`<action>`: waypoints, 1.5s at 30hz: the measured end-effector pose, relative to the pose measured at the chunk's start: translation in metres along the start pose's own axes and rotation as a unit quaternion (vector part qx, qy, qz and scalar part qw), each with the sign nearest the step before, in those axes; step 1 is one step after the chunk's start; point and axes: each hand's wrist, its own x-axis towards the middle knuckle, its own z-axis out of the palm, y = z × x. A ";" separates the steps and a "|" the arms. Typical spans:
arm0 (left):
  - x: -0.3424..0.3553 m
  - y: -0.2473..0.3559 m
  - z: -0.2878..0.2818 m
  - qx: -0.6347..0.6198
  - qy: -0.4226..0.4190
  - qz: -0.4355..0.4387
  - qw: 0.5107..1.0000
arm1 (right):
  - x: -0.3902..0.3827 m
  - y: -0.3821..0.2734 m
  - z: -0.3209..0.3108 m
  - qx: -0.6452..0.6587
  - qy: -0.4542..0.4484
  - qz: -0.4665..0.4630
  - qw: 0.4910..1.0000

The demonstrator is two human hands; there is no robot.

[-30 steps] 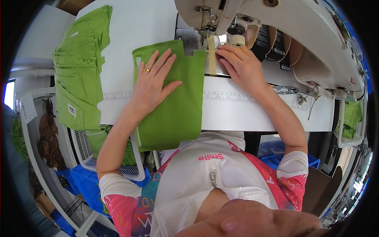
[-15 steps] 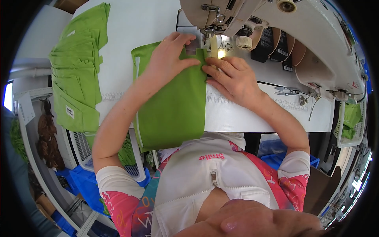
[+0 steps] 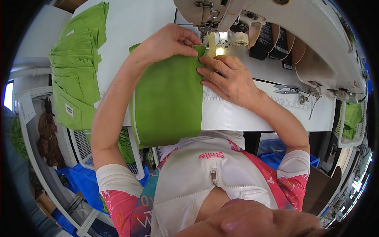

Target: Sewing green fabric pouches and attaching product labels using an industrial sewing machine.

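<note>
I have the left hand [image 3: 172, 41] arched, fingers pinching one green cloth [image 3: 167, 98] at its corner on the counter [image 3: 237, 118] — right hand [image 3: 232, 80], fingers half-curled, touching its edge, grip unclear — before one sewing machine [image 3: 268, 15].

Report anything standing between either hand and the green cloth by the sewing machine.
Nothing visible: the left hand touches the green cloth near its upper right corner, and the right hand's fingertips rest at its right edge.
</note>
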 end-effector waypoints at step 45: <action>-0.030 -0.037 0.047 0.405 0.236 0.306 0.828 | 0.014 -0.001 0.006 -0.107 -0.012 0.050 0.993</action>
